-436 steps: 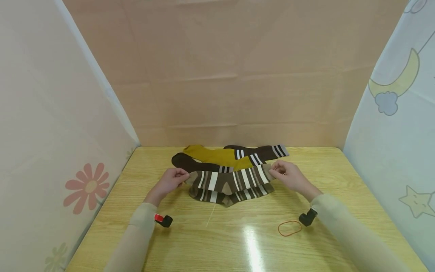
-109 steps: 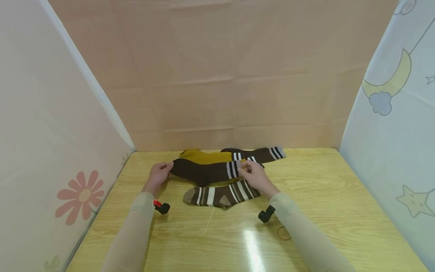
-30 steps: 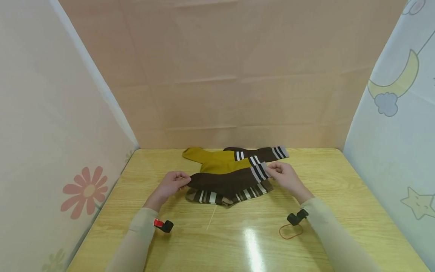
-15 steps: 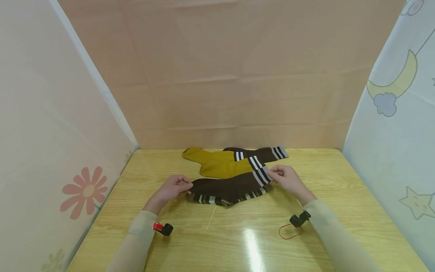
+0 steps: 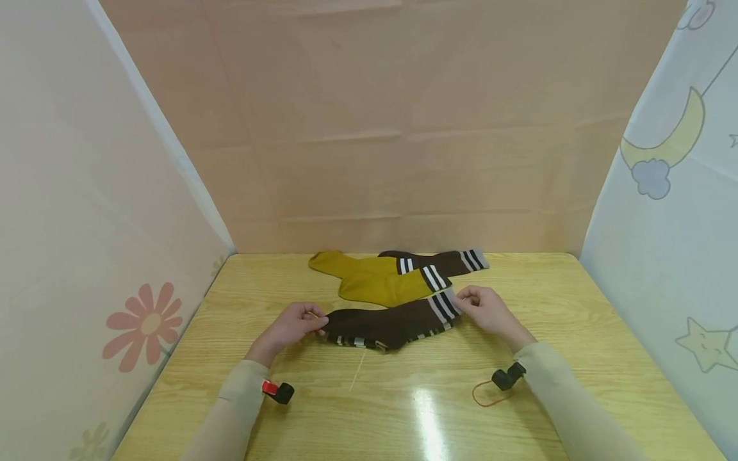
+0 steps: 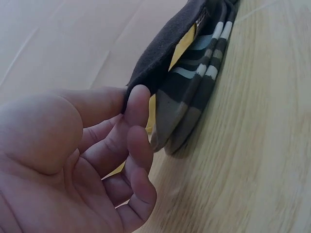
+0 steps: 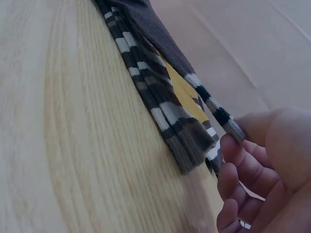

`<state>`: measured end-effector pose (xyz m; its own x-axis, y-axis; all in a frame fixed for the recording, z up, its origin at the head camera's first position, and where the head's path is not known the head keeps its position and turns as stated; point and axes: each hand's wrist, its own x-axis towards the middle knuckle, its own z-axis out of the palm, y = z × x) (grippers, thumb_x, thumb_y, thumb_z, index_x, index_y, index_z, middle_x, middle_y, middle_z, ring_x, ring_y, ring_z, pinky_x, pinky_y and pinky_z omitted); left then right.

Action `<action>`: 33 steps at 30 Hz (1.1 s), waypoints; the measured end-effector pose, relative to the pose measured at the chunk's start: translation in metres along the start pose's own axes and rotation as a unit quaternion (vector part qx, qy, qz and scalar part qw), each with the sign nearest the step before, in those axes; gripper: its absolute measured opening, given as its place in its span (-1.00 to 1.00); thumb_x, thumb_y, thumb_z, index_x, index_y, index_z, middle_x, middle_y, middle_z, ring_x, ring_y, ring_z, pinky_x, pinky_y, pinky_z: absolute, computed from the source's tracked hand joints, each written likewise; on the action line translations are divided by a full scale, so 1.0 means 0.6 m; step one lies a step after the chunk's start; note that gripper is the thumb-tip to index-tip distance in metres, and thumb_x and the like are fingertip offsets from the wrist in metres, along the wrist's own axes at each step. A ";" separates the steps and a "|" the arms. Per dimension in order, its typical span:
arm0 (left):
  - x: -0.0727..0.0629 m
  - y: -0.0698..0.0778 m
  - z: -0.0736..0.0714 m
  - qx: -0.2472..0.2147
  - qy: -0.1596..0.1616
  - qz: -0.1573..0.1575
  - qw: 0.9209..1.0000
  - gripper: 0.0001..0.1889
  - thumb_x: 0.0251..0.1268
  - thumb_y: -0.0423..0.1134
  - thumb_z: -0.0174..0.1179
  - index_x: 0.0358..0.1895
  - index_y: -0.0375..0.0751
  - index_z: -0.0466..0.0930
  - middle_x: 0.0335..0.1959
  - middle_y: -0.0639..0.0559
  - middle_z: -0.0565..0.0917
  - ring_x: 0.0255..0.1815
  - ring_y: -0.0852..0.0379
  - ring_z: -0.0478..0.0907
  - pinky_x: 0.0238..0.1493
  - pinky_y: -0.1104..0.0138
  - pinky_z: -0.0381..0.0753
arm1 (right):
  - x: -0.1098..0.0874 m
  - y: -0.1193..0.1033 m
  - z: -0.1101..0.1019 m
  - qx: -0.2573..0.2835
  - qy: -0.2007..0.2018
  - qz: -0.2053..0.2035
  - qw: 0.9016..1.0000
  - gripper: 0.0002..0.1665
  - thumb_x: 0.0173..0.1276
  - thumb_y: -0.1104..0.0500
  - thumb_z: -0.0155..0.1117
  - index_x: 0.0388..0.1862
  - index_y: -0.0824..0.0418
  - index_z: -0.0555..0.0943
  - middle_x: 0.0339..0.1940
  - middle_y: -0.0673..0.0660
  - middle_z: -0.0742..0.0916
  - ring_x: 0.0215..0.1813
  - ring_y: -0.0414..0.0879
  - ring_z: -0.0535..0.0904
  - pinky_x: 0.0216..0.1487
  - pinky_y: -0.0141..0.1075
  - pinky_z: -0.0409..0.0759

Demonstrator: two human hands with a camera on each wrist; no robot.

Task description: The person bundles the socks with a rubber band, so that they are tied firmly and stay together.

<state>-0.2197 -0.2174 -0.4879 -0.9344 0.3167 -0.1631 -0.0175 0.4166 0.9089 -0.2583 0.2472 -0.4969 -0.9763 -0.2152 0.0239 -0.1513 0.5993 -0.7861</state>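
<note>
Between both hands stretches a dark brown sock (image 5: 375, 322) with a grey, black-striped cuff. My left hand (image 5: 296, 322) pinches its toe between thumb and index finger; my right hand (image 5: 484, 312) pinches the cuff end. Beneath it lie two striped socks (image 6: 194, 92) in brown, white and tan, stacked on one another and mostly hidden in the head view. The wrist views show a gap between the brown sock and the striped pair, so it hangs just above them. Behind, a mustard sock (image 5: 375, 289) with a black-and-white cuff overlaps another mustard sock (image 5: 330, 262).
At the back, another dark brown sock (image 5: 446, 262) lies partly under the mustard ones. A thin red loop (image 5: 483, 402) rests on the wooden table (image 5: 346, 422) near the right wrist. A pale thin strand (image 5: 357, 371) lies in front of the socks. Fabric walls (image 5: 403, 160) enclose the table.
Since the striped sock was laid on its match, both hands have picked up the front dark brown sock. They have brought it forward over the striped pair and lowered it, uncovering more mustard sock.
</note>
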 end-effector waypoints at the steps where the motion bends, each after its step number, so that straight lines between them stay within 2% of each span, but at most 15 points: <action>1: 0.000 0.000 0.001 0.001 0.001 0.001 1.000 -0.77 0.57 -0.21 0.25 -0.03 -0.37 0.65 -0.35 -0.18 0.81 -0.36 0.04 0.65 -0.44 0.29 0.47 | 0.000 0.001 0.001 -0.005 0.000 -0.005 1.000 -0.74 0.59 0.07 0.31 -0.13 0.27 0.70 -0.50 0.05 0.65 -0.43 -0.15 0.47 -0.35 -0.31 0.47; 11: 0.004 -0.011 0.003 0.017 0.011 -0.003 1.000 -0.80 0.58 -0.19 0.24 -0.06 -0.30 0.66 -0.39 -0.05 0.80 -0.41 0.08 0.60 -0.44 0.30 0.48 | -0.002 0.015 0.011 -0.040 0.009 -0.030 0.999 -0.76 0.57 0.06 0.32 -0.15 0.24 0.70 -0.43 0.00 0.69 -0.37 -0.17 0.53 -0.27 -0.31 0.51; 18: 0.006 -0.014 0.005 0.013 0.018 -0.007 1.000 -0.77 0.58 -0.18 0.24 -0.02 -0.31 0.65 -0.37 -0.04 0.79 -0.39 0.09 0.61 -0.41 0.30 0.50 | -0.003 0.019 0.016 -0.053 0.009 -0.041 0.998 -0.78 0.57 0.08 0.32 -0.16 0.24 0.69 -0.40 0.01 0.72 -0.37 -0.17 0.55 -0.27 -0.30 0.52; 27: 0.005 -0.011 0.008 0.014 0.024 0.006 1.000 -0.77 0.58 -0.21 0.24 -0.02 -0.37 0.65 -0.36 -0.07 0.78 -0.33 0.06 0.66 -0.37 0.26 0.55 | -0.003 0.013 0.016 -0.061 0.001 -0.032 0.998 -0.78 0.58 0.06 0.31 -0.14 0.22 0.69 -0.33 0.02 0.72 -0.30 -0.14 0.56 -0.23 -0.29 0.54; 33: 0.006 -0.007 0.009 0.021 0.033 -0.001 0.999 -0.81 0.58 -0.25 0.23 -0.02 -0.35 0.65 -0.36 -0.03 0.76 -0.33 0.08 0.65 -0.30 0.28 0.58 | -0.005 0.010 0.014 -0.059 -0.001 -0.034 0.998 -0.76 0.58 0.06 0.33 -0.14 0.24 0.69 -0.32 0.05 0.73 -0.29 -0.12 0.55 -0.24 -0.29 0.54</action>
<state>-0.2212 -0.2135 -0.4945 -0.9559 0.2592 -0.1383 -0.0062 0.4530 0.8915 -0.2550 0.2447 -0.5070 -0.9628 -0.2600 0.0735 -0.2347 0.6703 -0.7040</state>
